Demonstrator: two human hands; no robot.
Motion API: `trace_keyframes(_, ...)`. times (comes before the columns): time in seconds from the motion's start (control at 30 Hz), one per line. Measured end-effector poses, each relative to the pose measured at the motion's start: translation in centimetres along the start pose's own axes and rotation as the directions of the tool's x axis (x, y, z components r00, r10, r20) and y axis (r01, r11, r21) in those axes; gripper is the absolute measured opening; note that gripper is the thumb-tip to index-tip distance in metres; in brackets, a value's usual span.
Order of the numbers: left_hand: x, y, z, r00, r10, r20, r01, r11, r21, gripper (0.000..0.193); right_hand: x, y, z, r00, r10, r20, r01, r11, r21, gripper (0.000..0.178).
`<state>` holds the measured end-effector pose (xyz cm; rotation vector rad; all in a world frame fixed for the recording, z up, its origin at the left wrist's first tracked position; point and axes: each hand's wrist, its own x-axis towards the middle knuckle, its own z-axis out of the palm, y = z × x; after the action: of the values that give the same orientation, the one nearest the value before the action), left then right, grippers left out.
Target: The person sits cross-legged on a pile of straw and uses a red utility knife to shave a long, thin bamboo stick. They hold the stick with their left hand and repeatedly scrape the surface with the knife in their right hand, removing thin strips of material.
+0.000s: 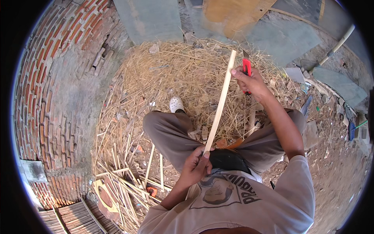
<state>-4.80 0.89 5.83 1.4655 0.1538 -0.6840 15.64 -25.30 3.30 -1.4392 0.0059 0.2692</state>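
Note:
A long, pale strip of split bamboo or wood (220, 104) slants up from my lap, away from me. Its near end is pinched in my left hand (195, 165), close to my belly. Farther out, my right hand (251, 81) is closed around a red and black utility knife (247, 67), its blade pointing away from me. The right thumb lies against the strip near its far end. A dark pad (230, 159) rests in my lap, below the strip.
Dry shavings (183, 74) cover the ground ahead. Cut strips (128, 187) lie heaped at my left, with an orange object (152, 191) among them. A worn brick wall (58, 97) stands left; grey sheets (150, 19) lean at the back. My white clog (176, 103) shows beyond my left knee.

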Motion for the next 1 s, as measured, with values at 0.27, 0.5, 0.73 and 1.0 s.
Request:
trace_keyframes(0.27,4.5,-0.3,-0.9,0.981,0.176,0.08,-0.18,0.982,0.049,0.026,0.1,0.8,0.9,0.998,-0.056,-0.022,0.059,0.989,0.137,0.022)
trace_keyframes(0.5,8.7,1.9,-0.3,0.982,0.186,-0.031,-0.188,0.977,-0.102,0.026,0.3,1.7,1.5,0.946,-0.321,0.038,0.287,0.782,-0.554,0.039)
trace_keyframes(0.73,8.8,3.2,-0.3,0.989,0.145,0.002,-0.133,0.908,-0.397,0.025,-3.0,1.9,3.7,0.871,-0.379,0.313,0.424,0.257,-0.868,0.064)
trace_keyframes(1.0,8.5,3.0,-0.3,0.989,0.141,0.037,-0.105,0.869,-0.483,0.026,-0.9,1.9,3.5,0.821,-0.52,0.237,0.39,0.208,-0.897,0.065)
